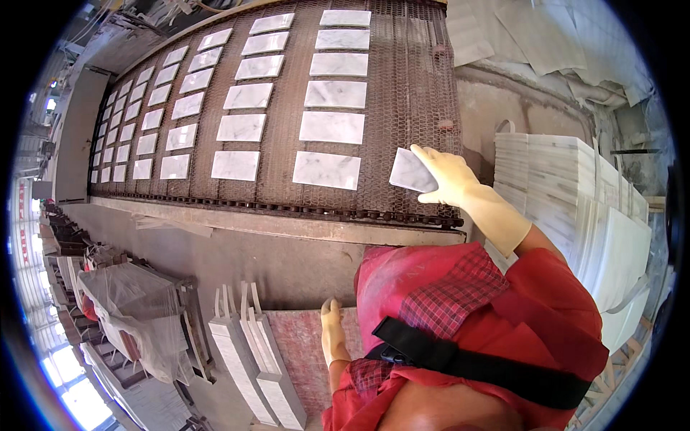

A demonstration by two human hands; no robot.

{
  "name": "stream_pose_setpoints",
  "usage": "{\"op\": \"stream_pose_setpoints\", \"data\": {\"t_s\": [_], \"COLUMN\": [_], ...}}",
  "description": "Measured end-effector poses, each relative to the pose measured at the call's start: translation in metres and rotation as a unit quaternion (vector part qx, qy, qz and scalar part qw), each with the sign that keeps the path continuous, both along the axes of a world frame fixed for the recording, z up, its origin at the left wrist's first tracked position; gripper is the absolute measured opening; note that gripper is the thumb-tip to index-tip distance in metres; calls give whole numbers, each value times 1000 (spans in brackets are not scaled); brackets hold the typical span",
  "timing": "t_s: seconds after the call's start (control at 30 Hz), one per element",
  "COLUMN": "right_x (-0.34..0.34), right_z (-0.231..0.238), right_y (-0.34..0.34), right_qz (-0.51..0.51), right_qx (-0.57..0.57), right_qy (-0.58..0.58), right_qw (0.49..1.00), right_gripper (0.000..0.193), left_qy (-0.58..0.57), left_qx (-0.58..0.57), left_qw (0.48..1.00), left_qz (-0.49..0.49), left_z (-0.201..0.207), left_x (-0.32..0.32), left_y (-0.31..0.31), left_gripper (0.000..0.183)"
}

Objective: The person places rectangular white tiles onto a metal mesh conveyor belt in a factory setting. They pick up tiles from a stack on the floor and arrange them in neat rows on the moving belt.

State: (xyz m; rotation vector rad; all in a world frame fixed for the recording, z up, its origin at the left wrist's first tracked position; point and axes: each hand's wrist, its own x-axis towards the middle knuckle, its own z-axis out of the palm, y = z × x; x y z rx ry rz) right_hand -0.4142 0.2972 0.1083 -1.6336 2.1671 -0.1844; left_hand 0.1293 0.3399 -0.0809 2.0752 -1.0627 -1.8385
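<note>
My right hand (454, 181), in a cream rubber glove, grips a white marble tile (412, 169) with grey veins at the near right end of a brown mesh conveyor belt (273, 161). Fingers and thumb span opposite edges of that tile, and the hand covers its right part. Just left of it lies the nearest row of marble tiles, with one tile (327, 169) at the row's near end. My left hand (333, 334), gloved too, hangs low by my side next to a reddish board (302, 345). Its fingers point away from me, loosely stretched, with nothing seen in them.
Several rows of tiles run leftward along the belt. A chain and pale rail (287, 224) edge its near side. Stacked white stone slabs (546, 187) stand at my right. Long pale stone strips (248, 359) lie near my left hand, with a plastic-wrapped pile (144, 309) beyond.
</note>
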Motion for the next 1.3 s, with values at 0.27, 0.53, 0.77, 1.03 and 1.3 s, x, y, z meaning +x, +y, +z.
{"op": "stream_pose_setpoints", "data": {"t_s": [0.27,0.53,0.77,1.03,1.3], "right_x": [24,-7,-93,-277,-393], "right_z": [14,19,27,7,-35], "right_y": [-18,-26,-49,-191,-274], "right_qz": [-26,-26,-87,-114,-97], "right_qx": [120,96,28,-8,-39], "right_qy": [101,-40,-200,87,122], "right_qw": [987,994,976,990,987], "right_gripper": [120,127,124,122,125], "left_qy": [-20,67,-5,-103,-126], "left_qx": [46,42,45,122,148], "left_qw": [999,994,998,982,979], "left_qz": [-8,-72,-47,-101,-57], "left_z": [-21,-37,31,53,65], "left_x": [19,-5,-50,-28,-60], "left_y": [63,15,-28,-11,-17], "left_gripper": [58,60,60,56,56]}}
